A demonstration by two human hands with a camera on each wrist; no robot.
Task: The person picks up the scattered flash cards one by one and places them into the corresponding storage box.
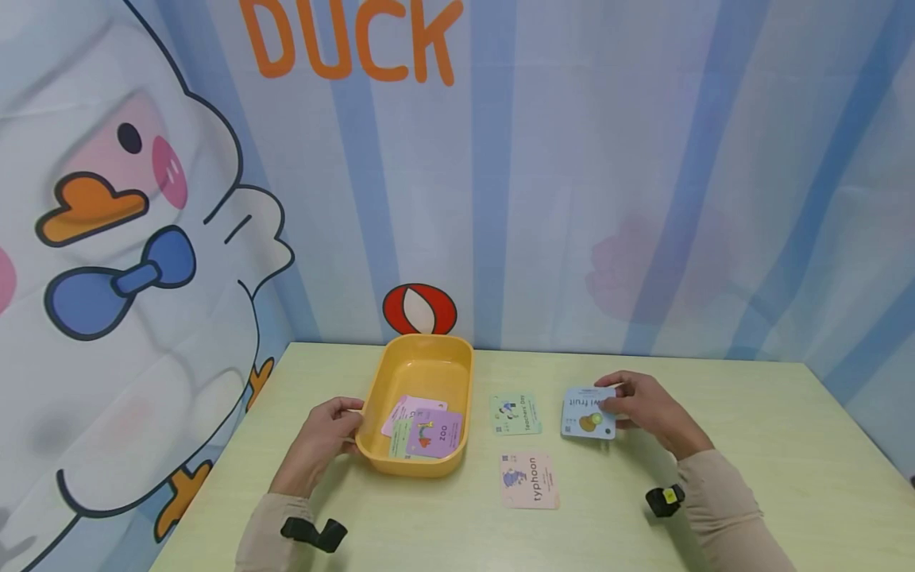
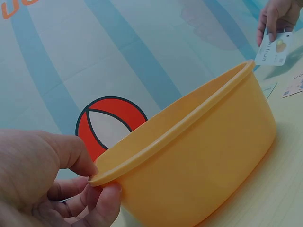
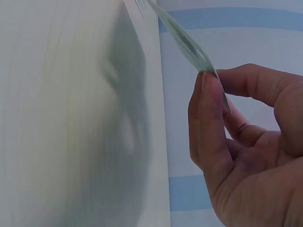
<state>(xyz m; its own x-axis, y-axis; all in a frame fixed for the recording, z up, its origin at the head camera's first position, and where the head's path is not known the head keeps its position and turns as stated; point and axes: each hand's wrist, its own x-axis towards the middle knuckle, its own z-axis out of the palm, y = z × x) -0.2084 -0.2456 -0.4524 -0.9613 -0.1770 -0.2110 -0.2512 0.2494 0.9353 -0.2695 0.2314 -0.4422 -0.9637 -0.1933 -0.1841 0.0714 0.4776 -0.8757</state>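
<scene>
My left hand [image 1: 325,441] pinches the rim of a yellow plastic basin [image 1: 415,469] at its left side; in the left wrist view thumb and fingers grip the rim [image 2: 142,153]. Inside the basin lie several cards, with a purple "zoo" card [image 1: 434,433] on top, a pink card [image 1: 411,407] and a green one [image 1: 399,438] partly under it. My right hand [image 1: 646,409] pinches a light blue kiwi fruit card [image 1: 582,411] by its right edge, raised above the table with its shadow below. The right wrist view shows this card [image 3: 189,45] nearly edge-on between thumb and fingers.
A green "teachers' day" card [image 1: 516,414] and a pink "typhoon" card [image 1: 530,480] lie on the pale table [image 1: 750,445] between the basin and my right hand. Behind the table's back edge hangs a printed cloth [image 1: 557,175] with a duck and a red ball.
</scene>
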